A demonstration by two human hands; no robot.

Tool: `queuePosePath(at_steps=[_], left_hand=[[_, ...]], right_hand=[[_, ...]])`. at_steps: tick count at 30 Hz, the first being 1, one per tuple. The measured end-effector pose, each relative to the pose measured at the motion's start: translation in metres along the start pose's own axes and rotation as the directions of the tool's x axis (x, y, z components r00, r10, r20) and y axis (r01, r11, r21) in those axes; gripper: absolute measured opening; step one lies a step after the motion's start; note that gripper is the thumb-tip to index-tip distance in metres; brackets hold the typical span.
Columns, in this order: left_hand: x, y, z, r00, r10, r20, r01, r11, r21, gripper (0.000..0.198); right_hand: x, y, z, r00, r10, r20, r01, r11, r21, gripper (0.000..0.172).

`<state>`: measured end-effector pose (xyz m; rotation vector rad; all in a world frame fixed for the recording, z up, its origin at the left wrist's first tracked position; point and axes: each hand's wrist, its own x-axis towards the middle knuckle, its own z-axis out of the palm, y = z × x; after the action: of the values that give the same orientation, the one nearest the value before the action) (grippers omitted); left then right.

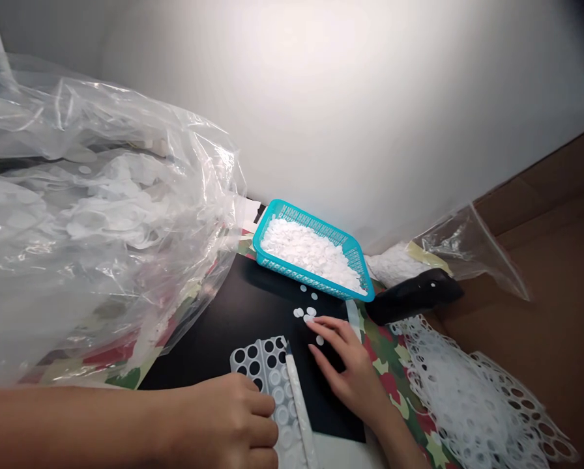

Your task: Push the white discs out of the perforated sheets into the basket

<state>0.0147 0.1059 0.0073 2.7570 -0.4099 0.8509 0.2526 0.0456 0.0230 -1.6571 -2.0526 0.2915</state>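
My left hand (223, 417) is curled over the left side of a translucent plastic sheet (267, 345) with rows of round holes. Its fingertips are turned under, so what they hold is hidden. Round pieces fill some of the sheet's places; other holes show black. A white-wrapped stick (299, 404) with a dark tip lies along the sheet's right edge. My right hand (350, 368) reaches over the black mat (214, 326), its thumb apart from the fingers. The fingertips touch or almost touch small white discs (299, 312), several of which lie loose there.
A turquoise basket (316, 284) full of white discs stands behind the mat. A large clear plastic bag (126, 195) of white pieces fills the left. At right are a black object (414, 296), a pile of perforated sheets (468, 391) and a cardboard box (556, 260).
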Motion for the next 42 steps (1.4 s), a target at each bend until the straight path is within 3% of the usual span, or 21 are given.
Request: queuePosePath(at_steps=[3,7,13,18,24,34,42], left_hand=[[0.000,-0.001,0.000,1.000,0.011,0.001,-0.011,1.000,0.006,0.026],[-0.002,-0.002,0.001,1.000,0.011,0.015,-0.011,1.000,0.007,0.025],[-0.001,0.001,0.002,1.000,0.002,0.006,-0.002,1.000,0.011,0.025],[-0.004,0.006,0.006,0.997,-0.077,-0.014,0.078,0.997,0.020,0.022],[-0.005,-0.002,0.006,1.000,-0.002,-0.025,0.002,1.000,-0.007,0.020],[-0.002,-0.002,0.000,0.998,-0.039,0.055,0.039,0.999,-0.005,0.021],[-0.002,-0.008,-0.002,0.998,-0.001,0.061,0.003,0.999,-0.032,0.024]], right_hand=[[0.001,0.007,-0.018,0.992,0.118,0.052,-0.120,0.992,0.036,0.026],[0.003,0.011,-0.027,0.973,0.179,0.146,-0.194,0.976,0.099,0.009],[0.011,0.009,-0.019,0.962,0.209,0.177,-0.237,0.959,0.153,0.014],[0.018,0.009,-0.023,0.957,0.189,0.221,-0.229,0.958,0.174,0.011],[0.025,0.012,-0.032,0.924,0.188,0.332,-0.258,0.949,0.179,0.013],[0.063,0.032,-0.025,0.891,0.193,0.411,-0.331,0.895,0.298,0.031],[0.063,0.027,-0.028,0.882,0.209,0.421,-0.341,0.901,0.267,0.020]])
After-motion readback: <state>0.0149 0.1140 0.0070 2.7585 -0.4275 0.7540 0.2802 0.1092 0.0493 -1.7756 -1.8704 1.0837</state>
